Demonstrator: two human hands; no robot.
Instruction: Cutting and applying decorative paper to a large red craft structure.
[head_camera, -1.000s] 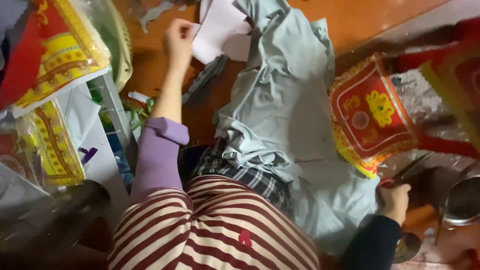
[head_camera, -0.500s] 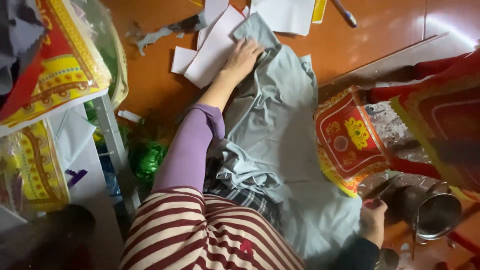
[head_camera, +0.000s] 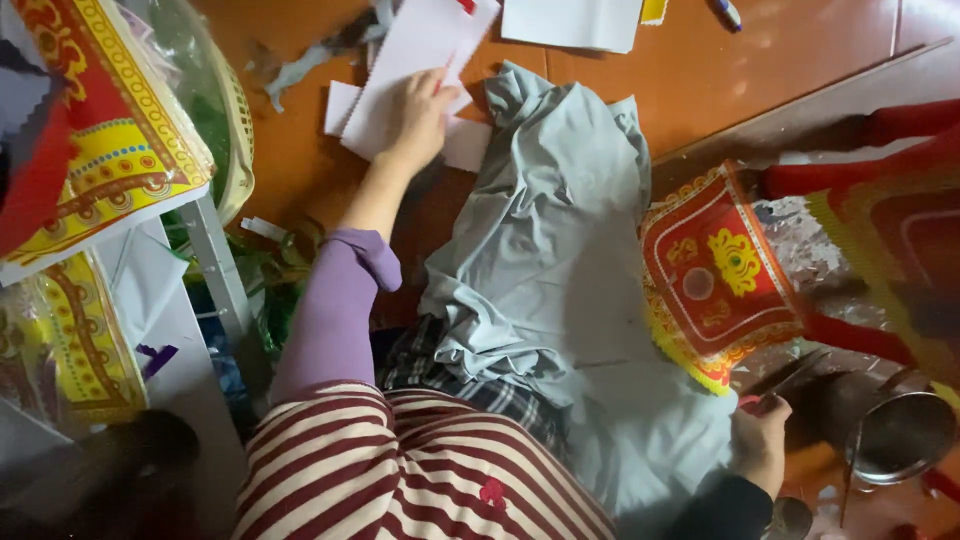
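Since half a second ago the left hand (head_camera: 418, 118) has been sliding off the edge of the grey cloth (head_camera: 560, 300) and is now lying on a sheet of white paper (head_camera: 410, 75) on the floor (head_camera: 760, 70); its fingers are lying flat and slightly spread, pressing on the sheet rather than gripping it. The purple sleeve (head_camera: 335, 310) is stretching further forward. The right hand (head_camera: 762, 440) is sitting low at the right, its fingers curling around the red handles of what look like scissors (head_camera: 790, 378).

The cloth is soft, matte and heavily creased, draping over the lap down to the striped red-and-white clothing (head_camera: 400, 470). The papers are smooth, flat and rectangular, with torn scraps lying near them. Just right of the cloth a red and yellow decorated paper piece (head_camera: 715, 280) is showing a glossy printed border. A round metal strainer (head_camera: 900, 435) is shining near the right hand.

The floor is polished orange-brown, reflecting light. A white shelf frame (head_camera: 215, 270) at the left is carrying more red and yellow printed sheets (head_camera: 110, 150).
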